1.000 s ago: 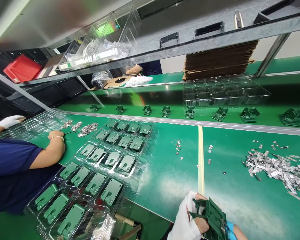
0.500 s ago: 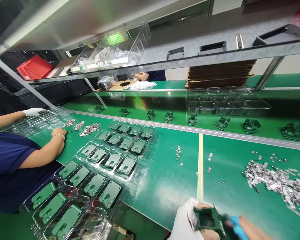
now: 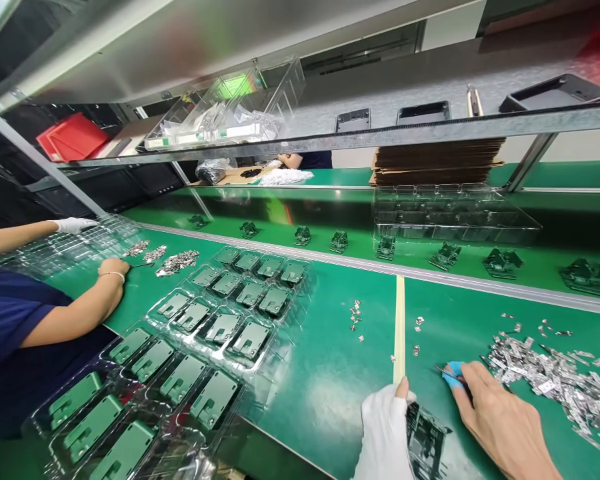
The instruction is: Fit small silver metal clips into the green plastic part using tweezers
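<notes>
My left hand (image 3: 386, 427), in a white glove, holds a dark green plastic part (image 3: 425, 440) down on the green mat at the bottom edge. My right hand (image 3: 500, 420) is bare with a blue cot on one fingertip. It pinches a thin pair of tweezers (image 3: 447, 371) whose tip points left, just beside the pile of small silver metal pieces (image 3: 555, 377). A few loose metal pieces (image 3: 356, 315) lie further left on the mat.
Clear blister trays (image 3: 220, 333) filled with green parts lie to my left. A co-worker's arm (image 3: 80, 310) in a blue sleeve rests beyond them. Green parts (image 3: 339, 240) ride the conveyor behind; empty clear trays (image 3: 455, 213) and stacked cardboard (image 3: 437, 160) stand at the back.
Both hands came down to the mat with the green part. My right hand let go of the part and now reaches toward the metal pile with tweezers.
</notes>
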The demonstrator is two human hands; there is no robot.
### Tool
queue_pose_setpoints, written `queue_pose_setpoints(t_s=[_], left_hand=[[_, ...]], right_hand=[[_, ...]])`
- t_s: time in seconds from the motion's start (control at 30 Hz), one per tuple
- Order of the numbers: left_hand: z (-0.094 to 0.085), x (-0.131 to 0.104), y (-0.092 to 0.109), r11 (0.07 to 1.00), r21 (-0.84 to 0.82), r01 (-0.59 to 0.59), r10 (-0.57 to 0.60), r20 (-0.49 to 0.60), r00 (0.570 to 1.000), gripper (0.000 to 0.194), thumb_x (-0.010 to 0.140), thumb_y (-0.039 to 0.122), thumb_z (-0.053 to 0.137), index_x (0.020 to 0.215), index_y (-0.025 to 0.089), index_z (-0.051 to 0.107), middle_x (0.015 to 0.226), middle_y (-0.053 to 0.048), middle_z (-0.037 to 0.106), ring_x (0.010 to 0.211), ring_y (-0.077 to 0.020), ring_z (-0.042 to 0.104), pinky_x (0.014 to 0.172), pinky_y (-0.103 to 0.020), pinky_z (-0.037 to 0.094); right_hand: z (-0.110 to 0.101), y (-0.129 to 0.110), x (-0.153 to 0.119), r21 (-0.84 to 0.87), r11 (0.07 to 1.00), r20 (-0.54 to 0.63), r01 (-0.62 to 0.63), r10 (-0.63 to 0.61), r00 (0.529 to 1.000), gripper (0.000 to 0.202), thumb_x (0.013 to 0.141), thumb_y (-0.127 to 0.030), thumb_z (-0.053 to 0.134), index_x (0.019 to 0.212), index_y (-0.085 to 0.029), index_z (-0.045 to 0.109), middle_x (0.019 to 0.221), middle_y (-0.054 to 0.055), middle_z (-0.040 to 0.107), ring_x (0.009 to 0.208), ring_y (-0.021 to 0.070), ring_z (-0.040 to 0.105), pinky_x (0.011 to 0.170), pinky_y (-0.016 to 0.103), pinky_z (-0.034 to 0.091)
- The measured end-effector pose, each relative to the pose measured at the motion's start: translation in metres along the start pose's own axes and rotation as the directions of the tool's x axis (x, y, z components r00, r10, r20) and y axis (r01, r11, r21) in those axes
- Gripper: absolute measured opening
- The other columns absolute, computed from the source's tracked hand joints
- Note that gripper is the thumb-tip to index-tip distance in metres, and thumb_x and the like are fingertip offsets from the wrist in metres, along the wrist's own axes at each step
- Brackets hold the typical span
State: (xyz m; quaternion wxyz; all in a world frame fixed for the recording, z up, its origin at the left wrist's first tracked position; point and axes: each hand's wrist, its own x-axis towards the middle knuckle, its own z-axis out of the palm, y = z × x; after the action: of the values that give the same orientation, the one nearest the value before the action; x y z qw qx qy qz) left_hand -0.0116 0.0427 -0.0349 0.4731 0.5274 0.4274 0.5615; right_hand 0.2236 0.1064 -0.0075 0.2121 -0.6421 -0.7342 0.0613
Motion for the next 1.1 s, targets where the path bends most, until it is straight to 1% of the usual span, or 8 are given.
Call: queue_pose_setpoints(t_s=[0.1,0.23,0.33,0.47,0.6,0.7,0.9,1.1], left_hand=[[-0.003,0.001,0.011,0.999,0.032,-0.026,0.027,-0.042,0.999,0.042,0.097,0.045,0.076,0.136,0.031,0.078,0.130,-0.012,0.078,0.127,-0.0412,0.070,0.114,-0.048,0.053],[0.001,-0.006,0.020,0.952,0.184,-0.245,0.249,0.004,0.969,0.076,0.084,0.044,0.091,0.155,0.037,0.063,0.145,-0.013,0.072,0.142,-0.0441,0.059,0.124,-0.055,0.040],[0.008,-0.009,0.017,0.883,0.284,-0.374,0.377,0.047,0.925,0.083,0.086,0.053,0.088,0.161,0.035,0.055,0.142,-0.016,0.071,0.136,-0.0439,0.062,0.118,-0.059,0.044],[0.009,-0.013,0.011,0.931,0.245,-0.271,0.274,0.024,0.961,0.100,0.077,0.065,0.091,0.162,0.027,0.053,0.149,-0.021,0.064,0.138,-0.0473,0.058,0.119,-0.061,0.046],[-0.001,-0.022,0.011,0.956,0.202,-0.213,0.190,0.127,0.973,0.068,0.090,0.053,0.083,0.150,0.027,0.065,0.143,-0.018,0.069,0.139,-0.0441,0.058,0.122,-0.060,0.042],[-0.007,-0.021,0.008,0.988,0.152,-0.035,0.021,0.091,0.996,0.045,0.100,0.051,0.071,0.139,0.030,0.075,0.135,-0.014,0.076,0.129,-0.0400,0.064,0.118,-0.055,0.046],[0.002,-0.004,-0.002,0.985,0.005,0.171,-0.171,0.073,0.983,0.035,0.088,0.063,0.079,0.093,0.029,0.084,0.095,-0.008,0.075,0.105,-0.0352,0.068,0.102,-0.044,0.057],[0.009,-0.004,0.009,0.973,0.088,0.214,-0.219,0.048,0.975,0.035,0.097,0.058,0.072,0.109,0.028,0.085,0.111,-0.010,0.080,0.114,-0.0363,0.067,0.111,-0.047,0.051]], right_hand=[[-0.005,-0.003,-0.005,0.121,0.990,0.052,-0.078,0.072,0.996,0.034,0.101,-0.053,0.050,0.092,-0.027,0.069,0.079,0.003,0.077,0.066,0.0254,0.076,0.047,0.030,0.052],[-0.010,-0.009,-0.021,0.304,0.945,0.159,-0.122,0.076,0.984,0.043,0.104,-0.057,0.046,0.101,-0.025,0.074,0.093,0.002,0.085,0.089,0.0231,0.083,0.076,0.025,0.066],[-0.009,-0.008,-0.032,0.304,0.939,0.146,-0.163,0.123,0.982,0.043,0.100,-0.060,0.048,0.103,-0.026,0.074,0.092,0.001,0.085,0.085,0.0222,0.083,0.068,0.023,0.065],[-0.006,-0.004,-0.035,0.236,0.965,0.102,-0.114,0.092,0.990,0.038,0.095,-0.062,0.054,0.101,-0.032,0.076,0.076,-0.004,0.077,0.056,0.0176,0.071,0.050,0.026,0.059],[-0.003,-0.009,-0.028,0.192,0.981,0.078,0.004,-0.019,0.997,0.037,0.096,-0.057,0.055,0.109,-0.034,0.081,0.106,0.000,0.082,0.058,0.0162,0.072,0.049,0.028,0.058],[-0.001,-0.016,-0.021,0.164,0.982,0.088,0.095,-0.110,0.990,0.033,0.099,-0.053,0.054,0.106,-0.035,0.080,0.111,0.001,0.082,0.066,0.0183,0.077,0.052,0.029,0.058],[0.013,-0.035,-0.008,0.115,0.972,0.115,0.203,-0.216,0.970,0.028,0.103,-0.041,0.047,0.106,-0.032,0.074,0.113,0.003,0.079,0.064,0.0198,0.076,0.051,0.030,0.051],[0.010,-0.039,0.000,0.138,0.973,0.092,0.184,-0.198,0.976,0.023,0.101,-0.042,0.048,0.094,-0.029,0.066,0.098,0.002,0.077,0.050,0.0171,0.067,0.041,0.028,0.041]])
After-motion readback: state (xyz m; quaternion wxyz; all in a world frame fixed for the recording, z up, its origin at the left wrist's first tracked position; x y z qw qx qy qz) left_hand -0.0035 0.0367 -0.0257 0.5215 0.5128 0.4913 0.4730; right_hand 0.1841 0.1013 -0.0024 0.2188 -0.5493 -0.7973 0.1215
